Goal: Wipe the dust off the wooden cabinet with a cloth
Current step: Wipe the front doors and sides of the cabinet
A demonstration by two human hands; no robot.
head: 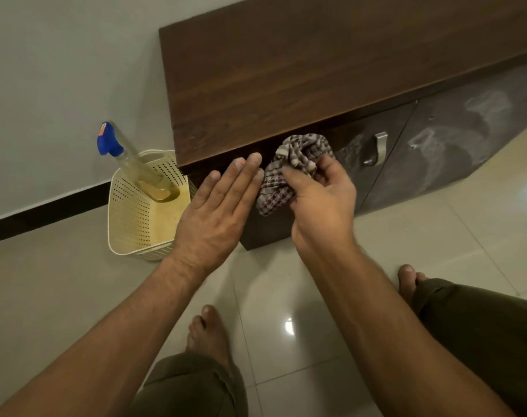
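Right hand point(322, 200) fingers point(295, 179) pinch bunched checked cloth point(289, 173) at cabinet point(286, 85) front edge; left hand point(217, 212) flat, fingers together, beside it. Basket point(136, 224) with spray bottle point(130, 158) stands left, on floor point(286, 296).

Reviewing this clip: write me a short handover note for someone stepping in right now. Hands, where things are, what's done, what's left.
Right hand: gripping the bunched checked cloth at the cabinet's front edge.
Left hand: open, flat, empty, fingertips by the cloth.
Wooden cabinet: top looks clean; doors show pale dusty smears.
Spray bottle stands in the cream basket on the floor, left of the cabinet.
Left: wipe the doors; check the top.
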